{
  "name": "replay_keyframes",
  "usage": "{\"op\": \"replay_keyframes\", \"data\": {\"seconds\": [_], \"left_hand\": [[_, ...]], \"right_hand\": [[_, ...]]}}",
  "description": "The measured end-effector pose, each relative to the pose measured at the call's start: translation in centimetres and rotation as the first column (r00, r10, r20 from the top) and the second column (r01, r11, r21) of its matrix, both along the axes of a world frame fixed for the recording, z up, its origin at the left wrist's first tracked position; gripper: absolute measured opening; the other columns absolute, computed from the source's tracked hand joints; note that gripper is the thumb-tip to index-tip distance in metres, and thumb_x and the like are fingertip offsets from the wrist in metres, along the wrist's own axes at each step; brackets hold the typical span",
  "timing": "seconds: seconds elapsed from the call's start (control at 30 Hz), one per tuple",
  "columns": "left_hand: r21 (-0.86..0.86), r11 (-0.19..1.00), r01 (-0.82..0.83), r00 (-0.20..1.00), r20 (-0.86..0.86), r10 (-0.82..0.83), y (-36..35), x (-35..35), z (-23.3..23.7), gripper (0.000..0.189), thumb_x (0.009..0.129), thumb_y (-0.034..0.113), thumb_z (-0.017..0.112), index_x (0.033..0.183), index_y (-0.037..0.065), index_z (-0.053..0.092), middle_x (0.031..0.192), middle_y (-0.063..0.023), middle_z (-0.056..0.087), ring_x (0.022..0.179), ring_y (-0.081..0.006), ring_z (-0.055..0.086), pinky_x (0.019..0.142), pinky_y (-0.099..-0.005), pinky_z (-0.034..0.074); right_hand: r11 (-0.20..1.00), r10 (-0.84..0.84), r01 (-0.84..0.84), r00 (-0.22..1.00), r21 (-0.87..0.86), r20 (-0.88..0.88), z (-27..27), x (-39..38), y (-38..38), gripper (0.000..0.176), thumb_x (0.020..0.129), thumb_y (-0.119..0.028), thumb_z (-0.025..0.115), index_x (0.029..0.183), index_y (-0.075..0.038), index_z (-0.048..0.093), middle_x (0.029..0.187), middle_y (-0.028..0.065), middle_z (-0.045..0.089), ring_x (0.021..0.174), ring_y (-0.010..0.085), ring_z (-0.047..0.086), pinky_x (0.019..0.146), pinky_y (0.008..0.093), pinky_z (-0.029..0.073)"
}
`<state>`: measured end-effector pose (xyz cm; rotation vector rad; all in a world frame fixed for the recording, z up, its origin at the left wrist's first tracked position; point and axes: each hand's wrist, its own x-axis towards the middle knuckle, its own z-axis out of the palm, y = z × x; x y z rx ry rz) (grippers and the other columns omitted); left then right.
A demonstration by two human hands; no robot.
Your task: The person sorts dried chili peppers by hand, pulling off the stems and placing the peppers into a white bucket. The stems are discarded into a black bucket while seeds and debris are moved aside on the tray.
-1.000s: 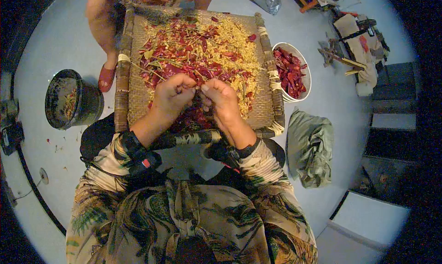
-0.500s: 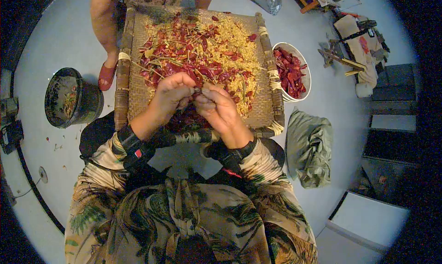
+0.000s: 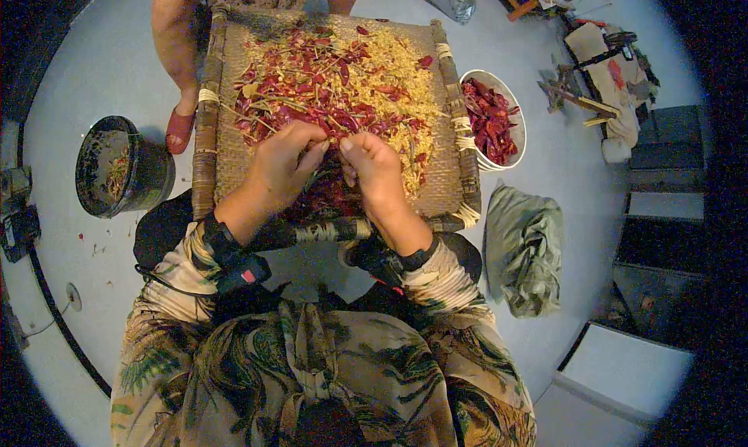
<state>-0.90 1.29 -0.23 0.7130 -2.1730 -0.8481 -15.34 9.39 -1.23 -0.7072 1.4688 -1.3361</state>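
Observation:
A woven tray (image 3: 231,159) with a wooden frame lies in front of me, bearing dried red chilies (image 3: 300,77) and yellow seeds (image 3: 405,69). Over its near half, my left hand (image 3: 284,157) is closed, thumb and fingertips pinched together on something too small to name. Just right of it, with a small gap between the fingertips, my right hand (image 3: 375,167) pinches too; what it holds cannot be made out. Darker red chilies (image 3: 323,194) lie on the tray beneath and between my wrists.
A white bucket (image 3: 514,124) of red chilies stands right of the tray, a green-grey sack (image 3: 523,252) below it. On the left is a black bucket (image 3: 152,170) with scraps. Another person's leg (image 3: 175,46) and slipper are at the tray's far left corner.
My hands have moved slightly apart at the fingertips, and my right hand has turned more upright. The other person's hands at the top edge have shifted mostly out of view.

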Motion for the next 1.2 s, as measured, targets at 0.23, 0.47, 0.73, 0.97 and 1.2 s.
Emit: {"op": "replay_keyframes", "data": {"seconds": [0.23,0.47,0.73,0.97,1.2], "left_hand": [[0.13,0.99,0.047,0.997,0.054,-0.054,0.2,0.0,0.3,0.011,0.081,0.009,0.061,0.088,0.002,0.056,0.079,-0.0141,0.06,0.07,-0.0285,0.059,0.062,-0.0351,0.047],[0.336,0.939,0.073,0.997,0.001,-0.078,-0.1,0.5,0.2,0.009,0.08,0.007,0.062,0.084,0.002,0.056,0.067,-0.0091,0.056,0.059,-0.0148,0.052,0.055,-0.029,0.043],[0.433,0.89,0.145,0.989,-0.081,-0.122,-0.3,0.4,-1.0,0.009,0.078,0.004,0.063,0.081,0.005,0.054,0.063,0.0032,0.048,0.058,-0.0039,0.041,0.05,-0.022,0.036],[0.567,0.807,0.164,0.974,-0.224,-0.041,0.4,-0.2,-2.2,0.006,0.084,0.009,0.057,0.08,0.006,0.053,0.063,0.0046,0.048,0.055,-0.0018,0.04,0.047,-0.0195,0.033],[0.881,0.345,0.322,0.923,-0.374,0.093,-0.3,0.0,-0.6,0.003,0.083,0.009,0.054,0.081,0.007,0.055,0.063,0.0013,0.053,0.045,-0.0034,0.038,0.039,-0.0172,0.027]], "right_hand": [[0.995,-0.031,-0.01,0.918,-0.101,-0.396,-0.7,0.5,0.2,0.013,0.087,-0.016,0.058,0.083,-0.003,0.056,0.068,0.0021,0.055,0.065,0.0101,0.049,0.059,0.0273,0.042],[0.979,0.033,-0.139,0.831,-0.149,-0.555,-0.4,0.4,0.3,0.012,0.085,-0.013,0.058,0.084,-0.002,0.055,0.07,0.0103,0.058,0.065,0.0175,0.054,0.062,0.0313,0.044],[0.977,0.091,-0.165,0.891,-0.131,-0.444,-0.2,0.1,0.5,0.011,0.085,-0.012,0.058,0.082,-0.002,0.054,0.069,-0.0002,0.051,0.066,0.0082,0.045,0.06,0.024,0.038],[0.986,0.165,-0.169,0.96,0.002,-0.224,0.5,-0.3,0.7,0.012,0.086,-0.015,0.057,0.08,-0.004,0.054,0.068,0.002,0.054,0.062,0.0089,0.048,0.056,0.0255,0.041],[0.98,0.168,-0.139,0.961,-0.141,0.218,0.2,-0.3,0.0,0.016,0.089,-0.021,0.052,0.078,-0.009,0.052,0.063,-0.0036,0.047,0.054,0.0066,0.042,0.048,0.0219,0.036]]}}
